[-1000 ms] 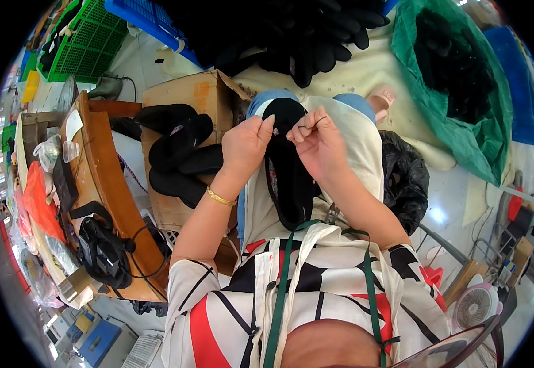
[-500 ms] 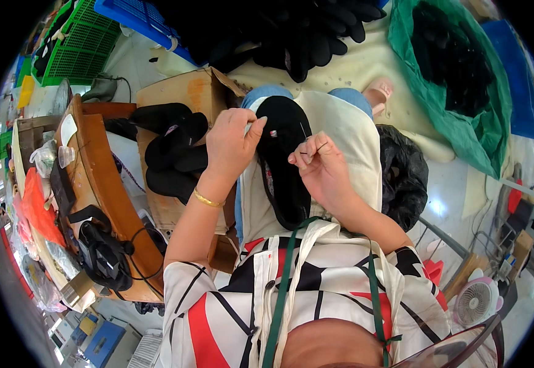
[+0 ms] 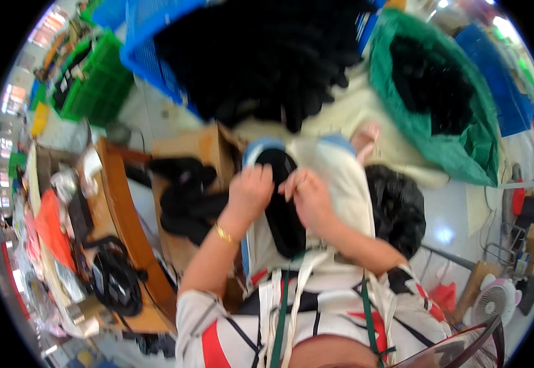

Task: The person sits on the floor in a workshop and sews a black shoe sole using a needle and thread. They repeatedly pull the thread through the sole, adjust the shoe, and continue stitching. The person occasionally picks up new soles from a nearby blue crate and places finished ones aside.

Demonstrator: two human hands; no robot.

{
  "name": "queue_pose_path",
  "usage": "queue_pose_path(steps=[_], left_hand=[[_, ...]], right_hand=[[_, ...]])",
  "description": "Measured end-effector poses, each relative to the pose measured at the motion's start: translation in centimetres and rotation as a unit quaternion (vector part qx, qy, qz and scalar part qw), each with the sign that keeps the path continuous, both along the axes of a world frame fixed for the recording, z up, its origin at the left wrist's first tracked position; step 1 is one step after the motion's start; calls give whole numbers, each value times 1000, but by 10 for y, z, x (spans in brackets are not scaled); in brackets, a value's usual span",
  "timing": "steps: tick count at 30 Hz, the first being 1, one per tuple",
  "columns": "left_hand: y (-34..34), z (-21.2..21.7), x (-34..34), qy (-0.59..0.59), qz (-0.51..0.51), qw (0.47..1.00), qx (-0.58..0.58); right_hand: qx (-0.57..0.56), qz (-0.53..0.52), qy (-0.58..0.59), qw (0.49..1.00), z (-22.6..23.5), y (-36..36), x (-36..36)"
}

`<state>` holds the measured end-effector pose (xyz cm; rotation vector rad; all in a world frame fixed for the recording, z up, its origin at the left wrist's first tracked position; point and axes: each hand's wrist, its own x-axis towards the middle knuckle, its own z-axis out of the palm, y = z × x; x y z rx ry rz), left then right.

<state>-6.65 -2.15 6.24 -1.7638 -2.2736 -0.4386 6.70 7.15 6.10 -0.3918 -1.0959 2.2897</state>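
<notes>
A black cloth slipper (image 3: 284, 224) lies lengthwise on the cream apron over my lap, its rounded end pointing away from me. My left hand (image 3: 250, 189) is closed in a pinch at its upper left edge. Over the slipper's right side, my right hand (image 3: 307, 195) has its thumb and fingers pressed together. Motion blur hides what either pinch holds. The two hands are close, with a small gap between their fingertips.
Ahead, a blue crate (image 3: 150, 67) overflows with black slippers. A green sack (image 3: 383, 67) of black pieces stands right of it. More black slippers (image 3: 187, 196) lie on a cardboard box (image 3: 187, 144), beside a wooden table (image 3: 133, 227). A black plastic bag (image 3: 395, 202) sits at right.
The view has shifted, so the slipper and lap sit lower and more of the blue crate shows. My hands have come closer together. A thin needle seen earlier by my right fingers is lost in blur.
</notes>
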Motion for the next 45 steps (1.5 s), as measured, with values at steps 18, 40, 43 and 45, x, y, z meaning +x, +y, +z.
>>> queue_pose_path(steps=[18, 40, 43, 45], left_hand=[[-46, 18, 2, -153, 57, 985, -58], [-31, 13, -12, -236, 176, 956, -10], [-30, -2, -14, -388, 214, 896, 8], [-30, -10, -14, -514, 241, 823, 21]], right_hand=[[526, -43, 5, 849, 30, -28, 21], [610, 50, -10, 791, 44, 2, 71], [291, 83, -109, 947, 40, -3, 58], [171, 123, -143, 967, 29, 6, 46]])
